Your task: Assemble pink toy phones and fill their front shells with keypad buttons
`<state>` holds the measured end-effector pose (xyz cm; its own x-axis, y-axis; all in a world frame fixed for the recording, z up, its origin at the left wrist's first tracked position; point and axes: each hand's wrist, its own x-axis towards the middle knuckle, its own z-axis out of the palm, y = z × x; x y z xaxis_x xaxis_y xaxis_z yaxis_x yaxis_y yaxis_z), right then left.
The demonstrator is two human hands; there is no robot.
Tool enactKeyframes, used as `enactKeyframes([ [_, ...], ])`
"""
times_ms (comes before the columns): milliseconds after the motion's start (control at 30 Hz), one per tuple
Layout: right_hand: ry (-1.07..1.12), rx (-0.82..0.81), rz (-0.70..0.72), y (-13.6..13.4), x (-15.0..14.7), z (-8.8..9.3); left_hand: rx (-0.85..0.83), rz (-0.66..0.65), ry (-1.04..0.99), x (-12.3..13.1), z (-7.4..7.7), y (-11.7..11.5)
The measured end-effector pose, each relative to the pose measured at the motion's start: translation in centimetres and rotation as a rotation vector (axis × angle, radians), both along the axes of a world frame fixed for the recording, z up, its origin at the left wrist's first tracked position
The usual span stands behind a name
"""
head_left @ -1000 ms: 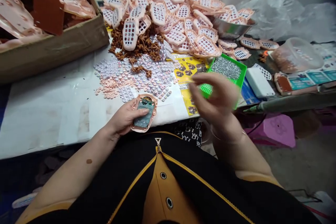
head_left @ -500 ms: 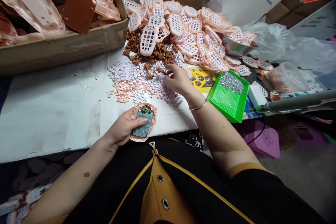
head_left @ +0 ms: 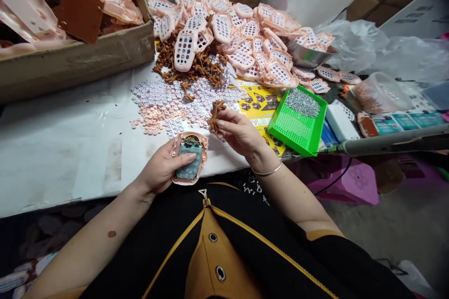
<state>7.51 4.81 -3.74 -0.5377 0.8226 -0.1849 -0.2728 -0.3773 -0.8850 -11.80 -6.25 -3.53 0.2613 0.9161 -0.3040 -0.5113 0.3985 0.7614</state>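
My left hand [head_left: 157, 168] is closed round a pink plastic toy phone shell [head_left: 174, 178], thumb lying across the dark circuit board [head_left: 189, 170] inside it. Thin wires show at the shell's upper end. Between thumb and fingers, my right hand [head_left: 240, 135] pinches a small brown branching plastic piece [head_left: 215, 114], just right of and above the shell. Beyond both hands lie small white printed buttons [head_left: 157, 96] and pink buttons [head_left: 154, 119]. A heap of similar brown pieces [head_left: 171, 63] sits behind them.
Pink shells with holes [head_left: 245, 51] are piled at the back. A green tray [head_left: 298, 126] holding silvery screws [head_left: 302, 103] stands right of my right hand. A cardboard box [head_left: 105, 56] of parts fills the upper left. A grey bar [head_left: 396, 142] juts in from the right.
My right hand has drawn back from the pile of buttons and brown pieces towards me, bringing a brown piece near the shell. My left hand keeps its grip on the shell. The view has shifted slightly.
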Motion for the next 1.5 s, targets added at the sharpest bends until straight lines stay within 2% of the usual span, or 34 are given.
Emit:
enactKeyframes([
  [233, -0.046, 0.022, -0.019, -1.4, 1.2, -0.6, -0.017, -0.023, 0.041, 1.4, -0.3, -0.5],
  [400, -0.052, 0.054, -0.03, -2.2, 2.2, -1.1, -0.036, 0.026, 0.093, 2.0, 0.4, -0.4],
  [500, -0.035, 0.01, 0.067, -2.8, 3.0, -0.8, -0.011, 0.05, 0.127, 1.7, 1.0, -0.3],
  [567, -0.028, -0.062, 0.177, -3.2, 3.5, -0.4, 0.033, -0.002, 0.164, 1.6, 1.3, -0.3],
  [633, 0.0, -0.132, 0.217, -3.5, 3.7, 0.0, 0.074, -0.081, 0.191, 1.7, 1.3, -0.2],
  [700, 0.063, -0.153, 0.162, -3.6, 3.6, 0.2, 0.087, -0.133, 0.179, 2.1, 1.2, -0.1],
  [800, 0.131, -0.063, 0.055, -3.9, 3.1, 0.2, 0.048, -0.108, 0.123, 2.8, 1.2, 0.1],
  [933, -0.065, 0.226, -0.148, -4.2, 2.6, -0.3, -0.008, -0.073, 0.064, 3.3, 1.3, 0.2],
  [1000, -0.15, 0.303, -0.212, -4.4, 2.4, -0.6, -0.025, -0.093, 0.045, 3.4, 1.3, 0.1],
  [1167, -0.104, 0.112, 0.044, -5.0, 1.7, -2.1, -0.031, -0.106, 0.034, 3.6, 1.3, -0.2],
  [1233, -0.075, 0.058, -0.002, -4.9, 1.6, -2.7, -0.028, -0.115, 0.029, 3.5, 1.2, -0.3],
  [1367, 0.007, 0.038, -0.21, -4.1, 2.5, -2.7, -0.054, -0.097, 0.049, 3.2, 0.8, -0.3],
  [1500, 0.018, 0.001, -0.136, -3.3, 4.0, -1.7, -0.14, -0.048, 0.111, 3.2, 0.1, 0.0],
])
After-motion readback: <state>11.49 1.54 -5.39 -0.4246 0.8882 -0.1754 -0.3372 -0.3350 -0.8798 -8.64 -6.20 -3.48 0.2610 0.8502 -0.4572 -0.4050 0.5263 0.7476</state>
